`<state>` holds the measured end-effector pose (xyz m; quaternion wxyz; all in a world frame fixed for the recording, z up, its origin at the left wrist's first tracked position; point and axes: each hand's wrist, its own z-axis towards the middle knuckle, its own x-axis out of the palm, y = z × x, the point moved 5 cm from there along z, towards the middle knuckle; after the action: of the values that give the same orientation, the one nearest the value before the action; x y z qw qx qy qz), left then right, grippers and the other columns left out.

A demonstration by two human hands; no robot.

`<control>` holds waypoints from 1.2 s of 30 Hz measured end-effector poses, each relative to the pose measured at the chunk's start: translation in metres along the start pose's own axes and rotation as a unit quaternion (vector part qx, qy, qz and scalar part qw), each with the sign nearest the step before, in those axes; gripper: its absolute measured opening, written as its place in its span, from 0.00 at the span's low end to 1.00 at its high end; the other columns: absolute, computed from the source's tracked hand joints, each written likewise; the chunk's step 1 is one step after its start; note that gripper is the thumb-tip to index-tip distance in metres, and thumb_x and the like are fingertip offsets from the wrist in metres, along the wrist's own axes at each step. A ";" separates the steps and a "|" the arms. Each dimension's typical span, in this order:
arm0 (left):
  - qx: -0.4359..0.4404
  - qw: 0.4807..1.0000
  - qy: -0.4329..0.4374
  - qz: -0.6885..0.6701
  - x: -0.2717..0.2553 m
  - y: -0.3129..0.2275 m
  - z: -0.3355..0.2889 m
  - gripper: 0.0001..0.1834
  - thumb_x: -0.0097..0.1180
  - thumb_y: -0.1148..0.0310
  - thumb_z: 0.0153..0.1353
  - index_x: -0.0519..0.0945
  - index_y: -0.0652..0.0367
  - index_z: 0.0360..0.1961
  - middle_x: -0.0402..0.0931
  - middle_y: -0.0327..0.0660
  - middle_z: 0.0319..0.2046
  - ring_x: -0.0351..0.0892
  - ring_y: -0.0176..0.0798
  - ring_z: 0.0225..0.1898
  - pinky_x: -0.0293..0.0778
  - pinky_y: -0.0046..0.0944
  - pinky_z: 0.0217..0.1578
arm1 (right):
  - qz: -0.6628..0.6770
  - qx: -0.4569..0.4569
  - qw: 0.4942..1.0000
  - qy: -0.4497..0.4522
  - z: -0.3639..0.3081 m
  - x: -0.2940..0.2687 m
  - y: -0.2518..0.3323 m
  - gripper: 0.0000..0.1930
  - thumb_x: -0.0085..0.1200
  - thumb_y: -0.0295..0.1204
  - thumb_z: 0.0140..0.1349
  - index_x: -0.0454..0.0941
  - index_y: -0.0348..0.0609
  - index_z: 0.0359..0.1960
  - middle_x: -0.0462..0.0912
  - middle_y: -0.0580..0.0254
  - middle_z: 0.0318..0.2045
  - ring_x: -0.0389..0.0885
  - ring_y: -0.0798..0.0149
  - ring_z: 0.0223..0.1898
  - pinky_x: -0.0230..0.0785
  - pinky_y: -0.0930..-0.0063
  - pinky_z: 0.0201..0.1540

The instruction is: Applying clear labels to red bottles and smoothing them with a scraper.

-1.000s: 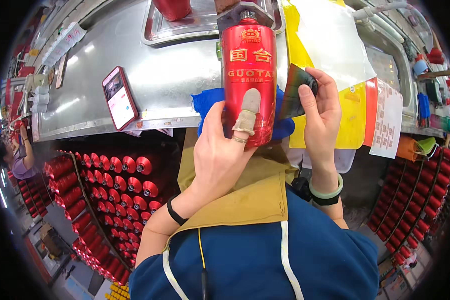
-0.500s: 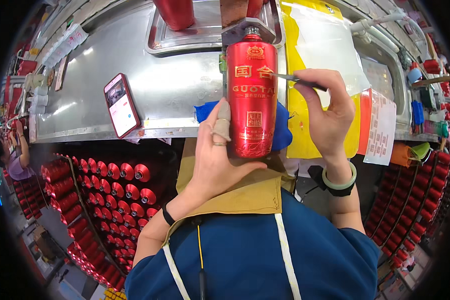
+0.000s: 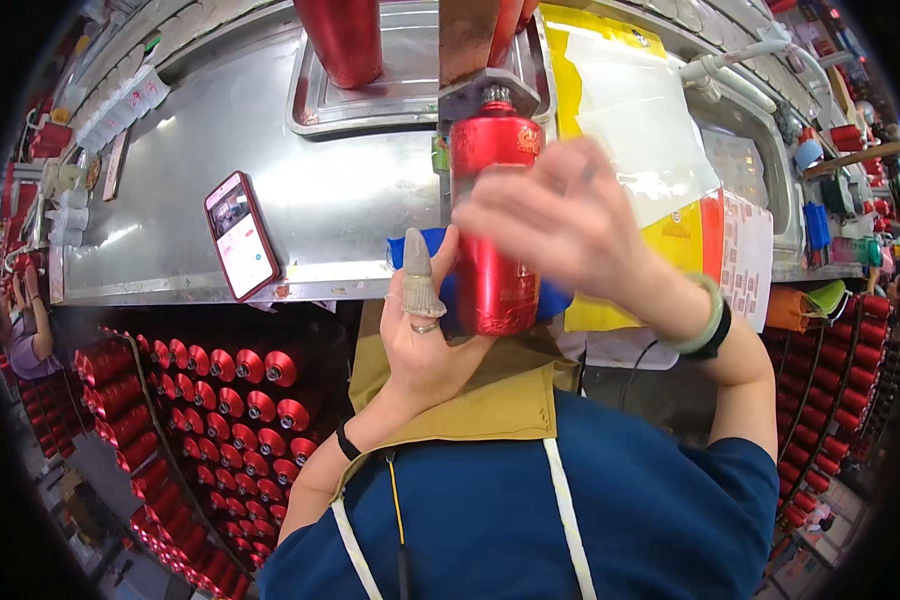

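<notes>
A glossy red bottle [image 3: 495,285] with gold print lies lengthwise in front of me, its threaded neck at the notched metal bracket [image 3: 490,90]. My left hand [image 3: 425,345] is at its lower left side, thumb by the base and a finger against the side. A grey cloth cover [image 3: 422,280] sits on another finger, which points up beside the bottle. My right hand [image 3: 565,225] crosses over the bottle's middle, smeared by motion, and hides much of the print. Whatever its fingers hold cannot be made out. Blue cloth [image 3: 457,300] shows beneath the bottle.
A phone [image 3: 242,235] with a lit screen lies on the steel bench [image 3: 170,200]. Another red bottle [image 3: 342,45] stands on a metal tray [image 3: 395,118]. Yellow and white sheets [image 3: 620,110] lie to the right. Racks of red bottles [image 3: 230,400] stand below on both sides.
My right hand has swung left across the bottle; the slim dark tool it held no longer shows. The bottle has turned, its print shifting rightward. My left hand's covered finger has lifted off its side.
</notes>
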<state>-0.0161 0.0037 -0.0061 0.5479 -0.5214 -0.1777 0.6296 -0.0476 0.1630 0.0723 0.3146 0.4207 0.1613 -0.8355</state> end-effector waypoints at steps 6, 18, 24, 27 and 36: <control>-0.038 0.998 0.050 0.020 -0.001 0.008 -0.001 0.49 0.79 0.67 0.45 0.66 0.74 0.66 0.75 0.59 0.60 0.81 0.53 0.49 0.76 0.45 0.52 | 0.082 0.160 0.976 -0.122 -0.006 0.000 -0.048 0.12 0.64 0.24 0.49 0.83 0.48 0.37 0.84 0.65 0.31 0.77 0.57 0.33 0.67 0.67 0.41; 0.017 0.994 0.086 -0.068 -0.008 0.010 0.030 0.53 0.72 0.44 0.51 0.64 0.62 0.72 0.63 0.58 0.68 0.69 0.59 0.59 0.67 0.52 0.60 | 0.045 0.282 0.949 -0.135 -0.028 -0.008 -0.077 0.13 0.63 0.18 0.55 0.81 0.41 0.42 0.85 0.55 0.35 0.82 0.51 0.38 0.74 0.61 0.43; 0.020 0.986 0.135 0.100 0.004 -0.016 0.068 0.40 0.72 0.48 0.52 0.78 0.55 0.63 0.57 0.67 0.69 0.69 0.66 0.61 0.69 0.53 0.60 | 0.230 0.405 0.870 -0.161 -0.058 -0.017 -0.060 0.13 0.44 0.19 0.69 0.71 0.36 0.54 0.76 0.55 0.42 0.76 0.64 0.43 0.68 0.73 0.50; 0.038 0.982 0.120 0.140 0.005 -0.016 0.064 0.38 0.74 0.49 0.50 0.81 0.59 0.59 0.61 0.69 0.66 0.74 0.65 0.57 0.74 0.52 0.56 | 0.317 0.480 0.812 -0.099 -0.094 -0.011 -0.040 0.20 0.58 0.30 0.65 0.70 0.37 0.56 0.69 0.64 0.37 0.64 0.70 0.35 0.62 0.77 0.41; 0.081 0.983 0.079 0.147 0.003 -0.018 0.066 0.32 0.74 0.53 0.51 0.82 0.65 0.51 0.67 0.72 0.61 0.81 0.65 0.48 0.79 0.51 0.50 | 0.287 0.350 0.891 0.025 -0.091 0.008 0.030 0.57 0.79 0.40 0.46 0.54 0.33 0.73 0.74 0.48 0.55 0.79 0.51 0.47 0.74 0.66 0.46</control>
<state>-0.0623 0.0358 0.0329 0.5020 -0.5440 -0.0035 0.6723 0.0239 0.1860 0.0115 0.3687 0.5523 -0.2618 -0.7003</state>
